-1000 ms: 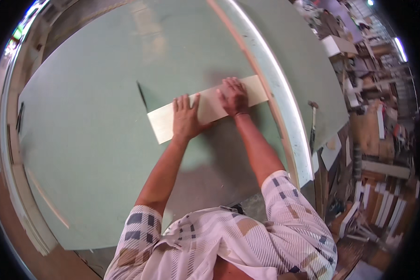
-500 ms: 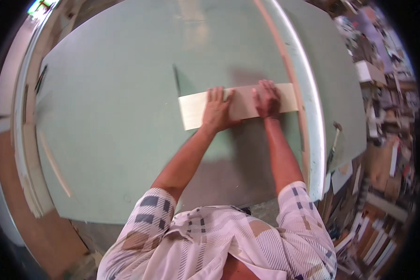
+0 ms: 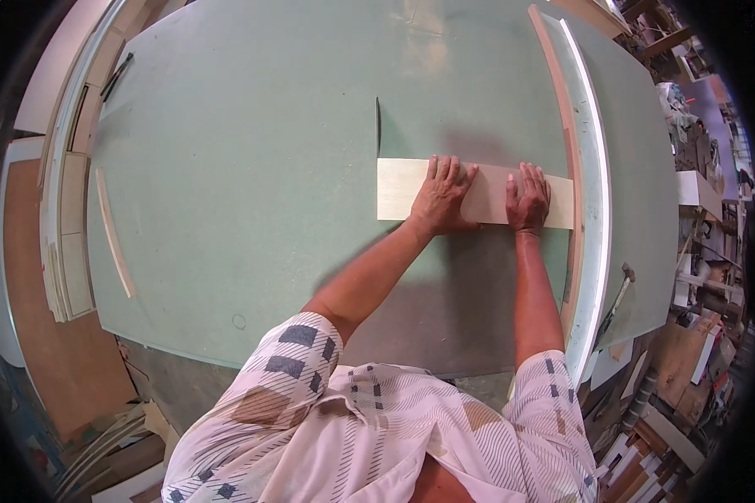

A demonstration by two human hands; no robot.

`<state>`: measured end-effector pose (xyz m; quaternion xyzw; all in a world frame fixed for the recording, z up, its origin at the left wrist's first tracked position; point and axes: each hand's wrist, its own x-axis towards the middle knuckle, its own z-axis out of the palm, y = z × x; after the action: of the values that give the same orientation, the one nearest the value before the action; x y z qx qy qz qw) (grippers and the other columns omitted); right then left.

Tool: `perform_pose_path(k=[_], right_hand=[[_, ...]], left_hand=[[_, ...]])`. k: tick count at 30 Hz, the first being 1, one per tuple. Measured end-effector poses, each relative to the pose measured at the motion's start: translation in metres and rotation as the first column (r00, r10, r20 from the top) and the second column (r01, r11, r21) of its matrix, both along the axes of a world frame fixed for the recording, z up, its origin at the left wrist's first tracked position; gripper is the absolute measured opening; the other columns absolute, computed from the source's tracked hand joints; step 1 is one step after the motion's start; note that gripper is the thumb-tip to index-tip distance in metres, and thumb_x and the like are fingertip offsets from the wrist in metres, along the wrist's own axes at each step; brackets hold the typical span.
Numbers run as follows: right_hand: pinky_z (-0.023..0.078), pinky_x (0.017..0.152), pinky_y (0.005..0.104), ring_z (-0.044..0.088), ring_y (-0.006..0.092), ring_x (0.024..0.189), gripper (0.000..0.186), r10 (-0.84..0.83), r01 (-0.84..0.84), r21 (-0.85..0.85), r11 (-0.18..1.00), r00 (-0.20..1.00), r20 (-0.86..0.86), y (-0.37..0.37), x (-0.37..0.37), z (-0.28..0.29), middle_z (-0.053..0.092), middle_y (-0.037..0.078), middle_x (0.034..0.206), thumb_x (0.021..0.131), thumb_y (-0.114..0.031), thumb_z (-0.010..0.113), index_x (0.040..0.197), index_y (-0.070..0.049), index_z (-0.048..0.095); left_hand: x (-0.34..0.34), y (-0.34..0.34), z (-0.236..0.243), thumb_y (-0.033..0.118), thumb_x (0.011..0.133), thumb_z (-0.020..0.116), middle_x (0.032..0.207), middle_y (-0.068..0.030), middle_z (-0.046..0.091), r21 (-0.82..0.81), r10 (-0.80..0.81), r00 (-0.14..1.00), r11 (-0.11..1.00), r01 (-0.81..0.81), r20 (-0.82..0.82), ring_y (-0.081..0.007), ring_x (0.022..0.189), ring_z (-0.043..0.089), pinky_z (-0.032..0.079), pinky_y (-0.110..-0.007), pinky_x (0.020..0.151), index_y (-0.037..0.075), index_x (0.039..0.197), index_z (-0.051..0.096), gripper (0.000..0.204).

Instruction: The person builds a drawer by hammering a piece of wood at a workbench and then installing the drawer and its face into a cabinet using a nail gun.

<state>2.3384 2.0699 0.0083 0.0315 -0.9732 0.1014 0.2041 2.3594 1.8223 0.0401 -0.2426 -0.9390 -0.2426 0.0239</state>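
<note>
Green bench (image 3: 252, 168) fills most of the view, with workshop clutter and stacked offcuts off its right side. We have a pale wooden board (image 3: 403, 189) lying flat on it, long axis running left-right, its right end up against the raised wood fence (image 3: 566, 126) along the bench's right edge. A dark saw slot (image 3: 377, 126) sits just above the board's left end.

Left hand (image 3: 440, 197) is flat on the board near its middle, fingers spread, palm down: pressing, no grip closed around anything. Right hand (image 3: 528, 197) does the same near the right end, just beside the fence. Neither hand holds a thing.

Risks as we judge them:
- Fingers lie close to the line of the slot; if a blade rises there, the left hand is the exposed one.
- Uneven pressure could pivot the board off the fence and skew it.
- Palm-only hold could slip on the smooth bench top.

Board look: light, unfinished, thin, rectangular, with clean straight edges and faint grain. No visible knots or cracks on the uncovered left end; the middle is hidden under the hands.

A thin wood strip (image 3: 113, 235) lies well apart, far left.
</note>
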Motion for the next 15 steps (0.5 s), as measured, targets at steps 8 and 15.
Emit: perform_pose_path(k=[8, 15], right_hand=[[0.034, 0.119, 0.05, 0.052, 0.0332, 0.14, 0.048, 0.007, -0.007, -0.01, 1.0, 1.0, 0.003, 0.0025, -0.0013, -0.0013, 0.063, 0.013, 0.142, 0.098, -0.04, 0.061, 0.135, -0.009, 0.066], [0.034, 0.119, 0.0503, 0.051, 0.0334, 0.14, 0.049, -0.002, 0.002, 0.002, 1.0, 1.0, 0.008, 0.0018, -0.0058, -0.0013, 0.063, 0.013, 0.142, 0.099, -0.04, 0.061, 0.136, -0.009, 0.066]], left_hand=[[-0.0012, 0.0014, 0.0, 0.071, 0.062, 0.082, 0.145, -0.0288, 0.041, 0.0, -0.012, 1.0, 1.0, 0.012, 0.011, -0.0454, 0.142, 0.034, 0.018, -0.059, 0.125, 0.004, 0.154, 0.042, 0.12], [-0.006, 0.0017, -0.0018, 0.072, 0.063, 0.081, 0.146, -0.0297, 0.041, -0.009, -0.006, 1.0, 1.0, 0.006, 0.004, -0.0455, 0.143, 0.034, 0.018, -0.059, 0.125, 0.004, 0.155, 0.042, 0.12]])
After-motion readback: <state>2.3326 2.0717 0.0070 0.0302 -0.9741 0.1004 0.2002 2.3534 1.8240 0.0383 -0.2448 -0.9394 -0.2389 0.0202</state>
